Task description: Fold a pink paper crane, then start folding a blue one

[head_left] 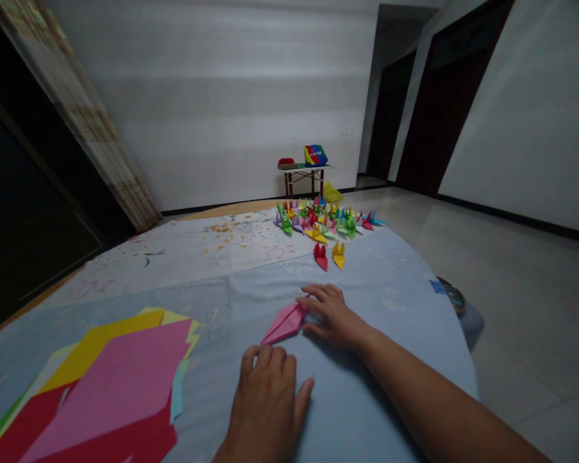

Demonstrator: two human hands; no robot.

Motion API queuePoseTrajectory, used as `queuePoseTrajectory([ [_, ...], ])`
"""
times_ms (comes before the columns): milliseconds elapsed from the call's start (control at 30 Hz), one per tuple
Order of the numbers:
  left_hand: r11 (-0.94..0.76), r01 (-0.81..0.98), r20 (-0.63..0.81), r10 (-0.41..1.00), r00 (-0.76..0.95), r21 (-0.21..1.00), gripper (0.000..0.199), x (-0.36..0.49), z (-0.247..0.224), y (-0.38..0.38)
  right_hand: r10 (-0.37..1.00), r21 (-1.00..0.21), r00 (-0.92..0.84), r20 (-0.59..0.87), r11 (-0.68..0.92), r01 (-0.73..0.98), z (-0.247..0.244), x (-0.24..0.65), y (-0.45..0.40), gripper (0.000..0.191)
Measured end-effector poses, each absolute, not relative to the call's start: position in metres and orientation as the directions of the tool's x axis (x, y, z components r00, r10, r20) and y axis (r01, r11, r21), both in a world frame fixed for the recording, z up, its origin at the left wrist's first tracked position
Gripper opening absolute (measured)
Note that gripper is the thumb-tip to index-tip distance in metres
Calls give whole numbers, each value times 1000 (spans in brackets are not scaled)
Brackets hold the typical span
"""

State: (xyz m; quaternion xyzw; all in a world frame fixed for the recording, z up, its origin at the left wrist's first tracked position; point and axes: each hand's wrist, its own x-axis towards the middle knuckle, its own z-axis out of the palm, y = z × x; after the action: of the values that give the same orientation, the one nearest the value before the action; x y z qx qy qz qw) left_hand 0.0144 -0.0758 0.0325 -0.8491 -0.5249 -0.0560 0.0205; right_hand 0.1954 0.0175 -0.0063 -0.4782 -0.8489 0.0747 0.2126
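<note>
Before the far box, contents hidden, left hand and right hand, unclenched, touch folded pink paper.

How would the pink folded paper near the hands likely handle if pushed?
The pink folded paper looks like layered paper, so probably light for its size. Its creased layers likely make it stiffer than the loose sheets. Lying low on the cloth, it would probably slide rather than roll.

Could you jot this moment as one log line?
left hand: at near tip of pink folded paper | right hand: at far end | beyond: paper figures
</note>
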Motion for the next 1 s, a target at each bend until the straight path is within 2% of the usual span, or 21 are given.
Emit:
queuePoseTrajectory([
  [233, -597, 788, 144, 802, 580, 149, 16, 23, 9, -80, 790, -345, -534, 301, 612, 711, -6, 193, 24, 42],
  [367, -548, 820, 149, 836, 529, 167, 21, 17, 18, -73, 771, -388, -573, 279, 636, 667, -7, 187, 25, 29],
  [533, -448, 883, 209, 885, 416, 139, 23, 2, 31, -57, 722, -412, -611, 326, 690, 595, -7, 180, 21, 22],
  [700, -388, 916, 218, 907, 359, 102, 24, -11, 34, -46, 735, -439, -584, 345, 676, 592, -11, 178, 21, 20],
  [1000, -407, 886, 190, 909, 370, 222, 14, -14, 38, -40, 743, -494, -583, 329, 662, 564, -14, 179, 20, 19],
])
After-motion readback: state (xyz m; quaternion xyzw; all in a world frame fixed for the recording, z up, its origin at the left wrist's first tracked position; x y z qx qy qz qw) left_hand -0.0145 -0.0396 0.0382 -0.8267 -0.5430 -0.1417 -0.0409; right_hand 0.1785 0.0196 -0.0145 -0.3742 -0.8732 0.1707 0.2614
